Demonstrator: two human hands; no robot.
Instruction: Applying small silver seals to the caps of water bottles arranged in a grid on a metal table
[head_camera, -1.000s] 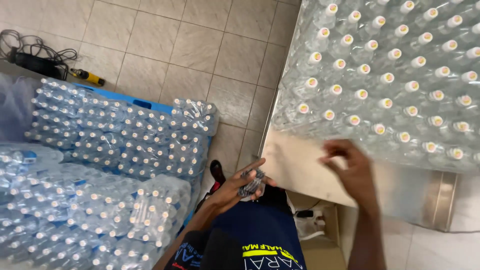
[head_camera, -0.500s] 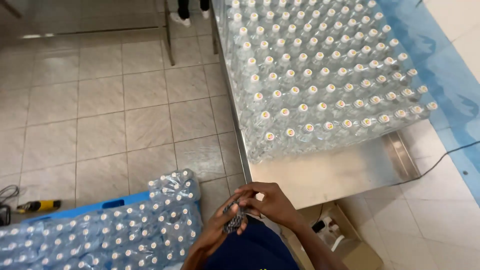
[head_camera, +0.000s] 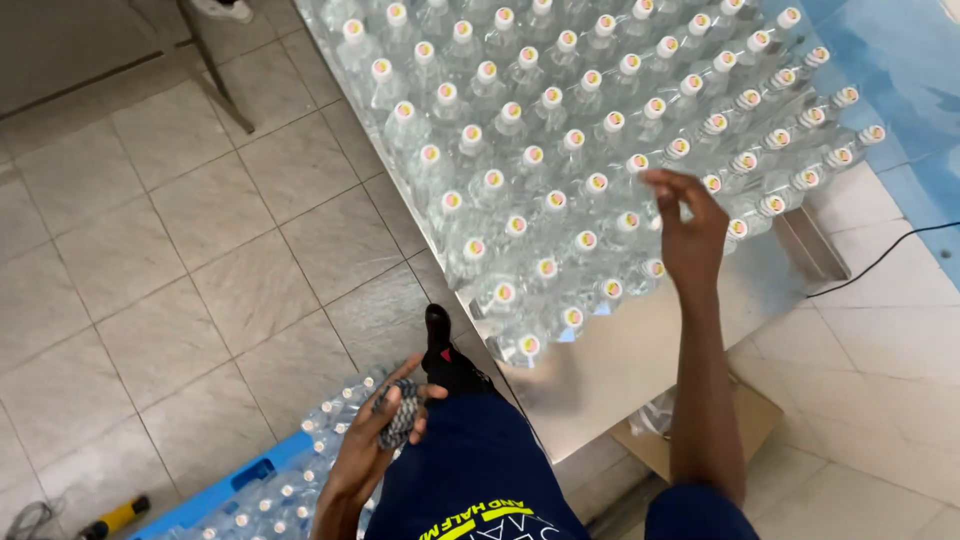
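Note:
A metal table (head_camera: 610, 365) carries several rows of clear plastic bottles (head_camera: 540, 150) with white caps. My right hand (head_camera: 685, 225) reaches over the near rows, fingers pinched together just above the caps; whether something small sits between them I cannot tell. My left hand (head_camera: 385, 425) stays low by my thigh, closed around a dark bundle of small bands (head_camera: 400, 412). My dark blue trousers and one black shoe (head_camera: 437, 335) show below.
Shrink-wrapped packs of bottles (head_camera: 320, 450) lie on a blue pallet (head_camera: 225, 485) at bottom left. A cardboard box (head_camera: 690, 440) sits under the table. A black cable (head_camera: 880, 260) crosses the tiled floor at right. A yellow-handled tool (head_camera: 115, 517) lies at bottom left.
My right hand left the bundle at my waist and rose up over the bottles on the table. My left hand dropped lower, keeping the bundle. The view swung toward the table.

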